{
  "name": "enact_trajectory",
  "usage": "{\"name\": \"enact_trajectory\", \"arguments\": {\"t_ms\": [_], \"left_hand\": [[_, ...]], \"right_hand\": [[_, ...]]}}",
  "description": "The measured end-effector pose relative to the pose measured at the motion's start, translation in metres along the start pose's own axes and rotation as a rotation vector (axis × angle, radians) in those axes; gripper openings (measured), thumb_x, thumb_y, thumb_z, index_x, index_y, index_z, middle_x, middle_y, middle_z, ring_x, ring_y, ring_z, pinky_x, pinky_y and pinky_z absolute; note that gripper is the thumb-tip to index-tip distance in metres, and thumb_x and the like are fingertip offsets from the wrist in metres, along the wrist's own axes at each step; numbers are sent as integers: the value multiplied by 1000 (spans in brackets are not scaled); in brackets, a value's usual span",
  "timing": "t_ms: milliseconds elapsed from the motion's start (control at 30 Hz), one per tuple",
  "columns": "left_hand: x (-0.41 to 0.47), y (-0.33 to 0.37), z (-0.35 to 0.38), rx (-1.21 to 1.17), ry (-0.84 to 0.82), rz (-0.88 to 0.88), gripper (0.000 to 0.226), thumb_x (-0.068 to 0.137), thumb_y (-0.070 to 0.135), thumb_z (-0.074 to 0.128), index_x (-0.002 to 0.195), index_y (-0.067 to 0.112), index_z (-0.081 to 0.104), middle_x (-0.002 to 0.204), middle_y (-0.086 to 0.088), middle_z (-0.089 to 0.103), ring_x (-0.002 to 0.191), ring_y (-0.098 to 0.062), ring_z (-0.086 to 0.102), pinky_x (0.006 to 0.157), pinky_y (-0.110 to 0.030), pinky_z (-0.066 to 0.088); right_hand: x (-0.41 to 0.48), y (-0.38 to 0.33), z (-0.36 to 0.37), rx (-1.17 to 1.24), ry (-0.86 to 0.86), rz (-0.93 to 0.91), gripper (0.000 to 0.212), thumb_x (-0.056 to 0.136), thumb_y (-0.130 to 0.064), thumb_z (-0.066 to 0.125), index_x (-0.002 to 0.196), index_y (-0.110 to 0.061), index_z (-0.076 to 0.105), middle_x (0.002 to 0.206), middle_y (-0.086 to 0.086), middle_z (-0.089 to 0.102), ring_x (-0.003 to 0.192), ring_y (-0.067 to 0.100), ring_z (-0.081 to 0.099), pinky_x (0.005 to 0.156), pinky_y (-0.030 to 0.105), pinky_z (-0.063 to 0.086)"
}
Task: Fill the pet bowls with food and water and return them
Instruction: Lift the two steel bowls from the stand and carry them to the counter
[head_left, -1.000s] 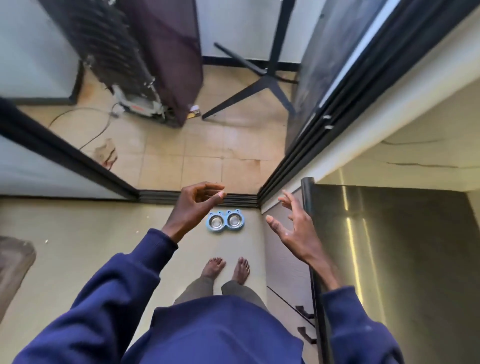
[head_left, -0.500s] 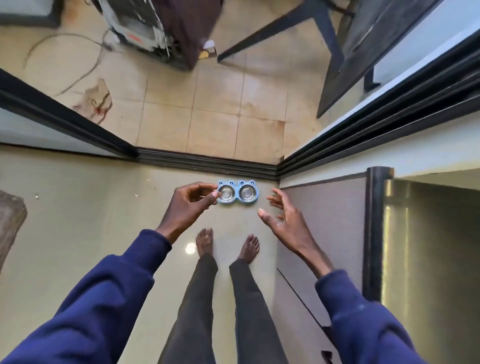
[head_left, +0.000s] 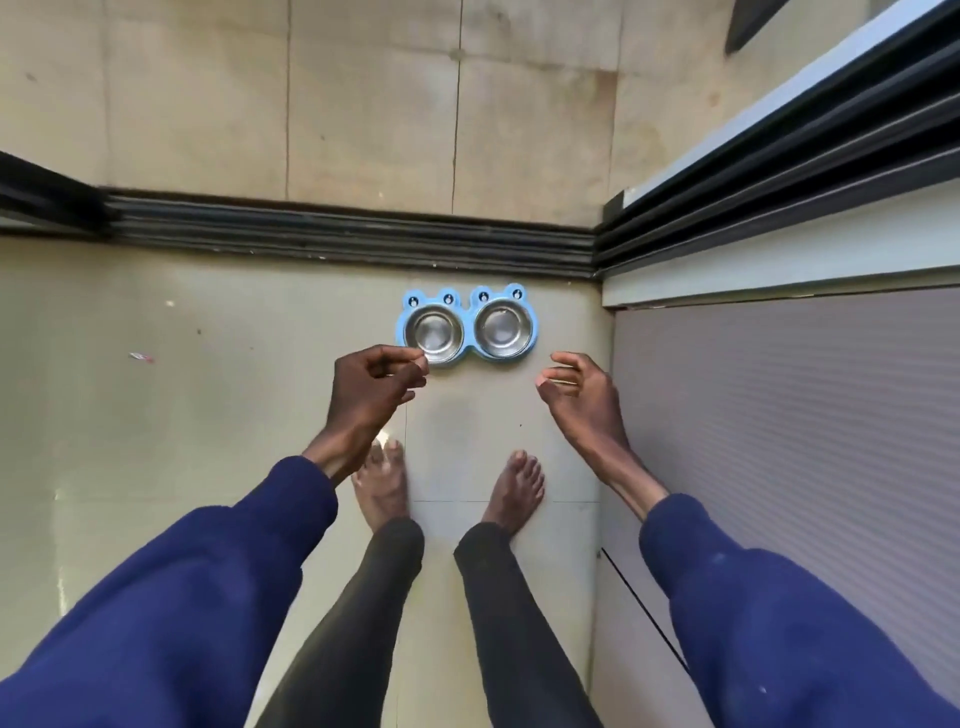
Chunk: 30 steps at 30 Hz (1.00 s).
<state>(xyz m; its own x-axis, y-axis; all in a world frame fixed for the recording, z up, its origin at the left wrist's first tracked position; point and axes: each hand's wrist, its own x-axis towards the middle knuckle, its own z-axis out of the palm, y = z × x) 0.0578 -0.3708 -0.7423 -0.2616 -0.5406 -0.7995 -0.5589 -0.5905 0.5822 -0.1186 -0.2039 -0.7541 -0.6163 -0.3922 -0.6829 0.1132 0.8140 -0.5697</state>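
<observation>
A blue double pet feeder (head_left: 467, 358) lies flat on the pale floor (head_left: 208, 415), close to the dark sliding-door track (head_left: 363, 239) on its far side and near the corner where a grey ribbed panel (head_left: 779, 415) runs down the right. It holds two round steel bowls, the left bowl (head_left: 435, 332) and the right bowl (head_left: 504, 328), both seated in the blue frame and both apparently empty, so by my reading no filling has been done yet. The feeder's long axis runs left to right, parallel to the door track; the small ear-like bumps with dots point to the far side, and the plain edge faces the person's bare feet (head_left: 514, 488). The left hand (head_left: 371, 387) hangs over the near left corner of the frame with its fingers curled loosely toward the thumb, holding nothing; whether it touches the frame I cannot tell. The right hand (head_left: 582, 395) is to the right of the feeder, apart from it, spread partly open and empty. The main risk I see is an uneven lift: taking one end first could tilt the frame and let a loose steel bowl slide out and clatter onto the floor. A grip on the thin blue rim alone may also slip, and the panel close on the right leaves the right hand little room.
</observation>
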Motion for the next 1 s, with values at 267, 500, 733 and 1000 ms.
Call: {"name": "enact_trajectory", "arguments": {"t_ms": [267, 500, 733, 1000], "left_hand": [[137, -91, 27, -35, 146, -107, 8, 84, 11, 78, 84, 16, 72, 97, -12, 75, 85, -23, 71, 88, -42, 61], [202, -129, 56, 5, 352, -195, 43, 74, 23, 89, 106, 10, 63, 108, -12, 70, 83, -22, 71, 84, -40, 62], [211, -143, 60, 22, 476, -188, 41, 75, 11, 85, 103, 10, 55, 109, -18, 68, 68, -25, 71, 73, -40, 64], [206, -137, 59, -90, 443, -202, 34, 72, -7, 72, 94, 12, 56, 113, -26, 67, 67, -26, 70, 58, -31, 63]], "right_hand": [[107, 82, 53, -68, 41, 58, 35, 89, -22, 70, 121, -13, 64, 107, 1, 73, 97, 14, 69, 83, 26, 56], [167, 110, 96, -49, 213, 105, 37, 86, -30, 73, 113, -11, 54, 101, 6, 68, 95, 21, 64, 76, 26, 46], [195, 124, 110, -74, 255, 176, 40, 86, -27, 74, 112, -11, 48, 106, 6, 59, 95, 16, 42, 76, 28, 38], [198, 126, 108, 58, 257, 272, 32, 63, -25, 65, 91, -25, 51, 88, 3, 66, 83, 35, 71, 74, 43, 62]]}}
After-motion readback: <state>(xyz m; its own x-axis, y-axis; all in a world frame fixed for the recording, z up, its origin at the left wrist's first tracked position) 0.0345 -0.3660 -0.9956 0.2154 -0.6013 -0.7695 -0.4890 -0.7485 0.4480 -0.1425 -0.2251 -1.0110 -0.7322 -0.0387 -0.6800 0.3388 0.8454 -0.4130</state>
